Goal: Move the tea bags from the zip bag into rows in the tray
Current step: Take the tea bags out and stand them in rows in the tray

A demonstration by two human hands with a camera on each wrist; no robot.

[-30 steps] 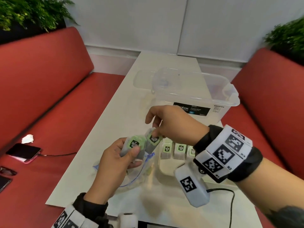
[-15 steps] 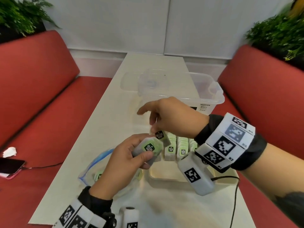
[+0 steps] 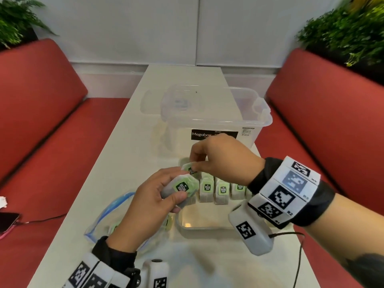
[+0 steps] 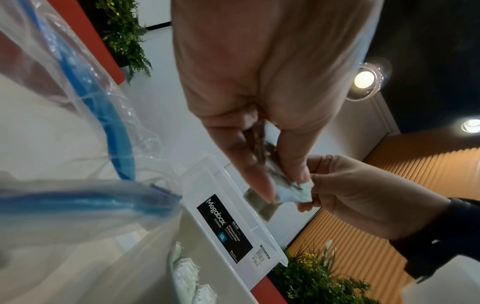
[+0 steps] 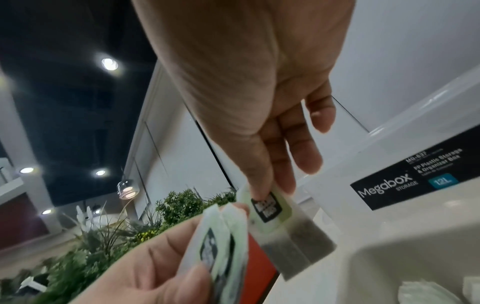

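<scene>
My left hand [image 3: 166,194] grips a small stack of green-labelled tea bags [image 3: 182,188] above the tray's left edge; the same stack [image 5: 221,246] shows in the right wrist view. My right hand [image 3: 199,163] pinches a single tea bag [image 3: 190,169] by its top, just beyond the stack; it hangs from thumb and finger as a tea bag [image 5: 285,226] in the right wrist view. The shallow white tray [image 3: 187,225] holds a row of upright tea bags [image 3: 222,190]. The clear zip bag [image 3: 104,221] with a blue seal lies left of the tray, under my left wrist.
A clear Megabox storage box [image 3: 218,117] stands just behind the tray. Red benches flank the white table [image 3: 104,163]. A phone [image 3: 8,221] with a cable lies on the left bench. A black cable [image 3: 299,256] runs along the table's right front.
Both hands have shifted right from above the zip bag to over the tray. My right hand has drawn one tea bag off the stack in my left hand.
</scene>
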